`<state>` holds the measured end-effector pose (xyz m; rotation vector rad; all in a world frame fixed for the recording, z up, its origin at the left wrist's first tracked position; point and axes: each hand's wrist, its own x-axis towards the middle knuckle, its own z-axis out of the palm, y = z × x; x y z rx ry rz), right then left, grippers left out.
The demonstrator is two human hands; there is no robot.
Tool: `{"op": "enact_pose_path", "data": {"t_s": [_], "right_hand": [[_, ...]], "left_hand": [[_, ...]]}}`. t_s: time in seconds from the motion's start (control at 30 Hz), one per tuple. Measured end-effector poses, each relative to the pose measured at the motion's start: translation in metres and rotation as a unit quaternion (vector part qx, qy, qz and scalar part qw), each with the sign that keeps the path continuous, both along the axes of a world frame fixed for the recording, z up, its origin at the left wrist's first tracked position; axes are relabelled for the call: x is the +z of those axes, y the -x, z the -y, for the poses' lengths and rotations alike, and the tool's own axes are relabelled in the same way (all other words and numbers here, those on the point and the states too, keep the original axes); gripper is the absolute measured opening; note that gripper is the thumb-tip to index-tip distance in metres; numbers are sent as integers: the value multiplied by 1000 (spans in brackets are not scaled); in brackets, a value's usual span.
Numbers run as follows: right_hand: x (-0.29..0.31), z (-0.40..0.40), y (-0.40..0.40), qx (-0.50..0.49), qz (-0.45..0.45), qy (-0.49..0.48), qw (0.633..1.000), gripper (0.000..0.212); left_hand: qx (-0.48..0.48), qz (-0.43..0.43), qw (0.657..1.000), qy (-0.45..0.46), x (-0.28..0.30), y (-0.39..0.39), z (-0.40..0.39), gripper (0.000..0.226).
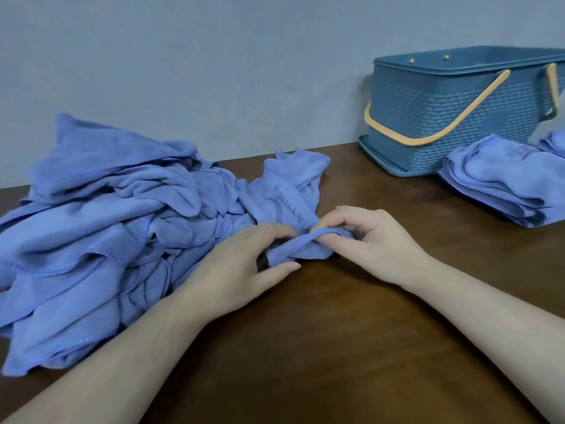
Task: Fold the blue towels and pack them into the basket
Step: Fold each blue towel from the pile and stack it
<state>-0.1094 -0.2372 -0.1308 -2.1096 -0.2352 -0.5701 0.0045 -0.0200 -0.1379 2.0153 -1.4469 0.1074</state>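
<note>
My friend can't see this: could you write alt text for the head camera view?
Both hands, left and right, pinch a crumpled blue towel on a brown table, beside an unfolded pile; folded towels lie before a blue basket.

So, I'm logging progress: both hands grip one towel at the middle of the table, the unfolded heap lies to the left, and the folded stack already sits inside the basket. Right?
Not quite. In the head view the folded stack lies on the table in front of the basket, not inside it. The rest holds: left hand and right hand grip one towel, heap to the left.
</note>
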Motion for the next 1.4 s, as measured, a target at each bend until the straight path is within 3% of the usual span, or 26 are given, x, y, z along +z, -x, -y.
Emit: {"op": "enact_pose_path", "data": {"t_s": [0.17,0.27,0.33,0.4,0.53,0.7,0.87,0.97,1.0,1.1,1.17,1.3,1.4], "right_hand": [[2,-2,2,-15,-14,-15,1000,19],[2,-6,7,-31,-4,-28,999,8],[5,-7,11,-46,-12,-39,998,31],[6,-4,12,-62,-52,-38,996,49],[6,-2,9,-101,-140,-84,981,40],[12,-7,0,-128,-186,-177,958,51],[21,-5,-26,-148,-267,-74,949,55],[19,-14,-33,-160,-233,-23,959,19],[19,-18,-30,-153,-221,-18,963,16],[26,-35,-16,-129,-139,-33,981,30],[33,-49,-2,-112,-79,1,991,41],[45,-74,35,-59,-48,61,995,32],[55,-81,66,-22,-57,97,993,33]], "left_hand": [[-22,9,999,27,-1,0,0,17],[-29,-8,999,34,0,3,-1,19],[-39,-13,999,33,1,5,-1,22],[-36,-32,998,34,3,4,0,26],[-16,-80,996,29,4,3,0,34],[-86,-53,995,26,7,8,6,30],[-126,-23,991,-24,8,18,14,38],[-102,-95,990,21,8,19,7,31],[-87,-116,988,51,8,20,7,26],[-23,-156,971,179,7,19,6,6],[30,-122,964,235,10,17,2,34],[31,32,988,145,19,14,-12,59],[-5,60,996,63,18,17,-23,44]]}}
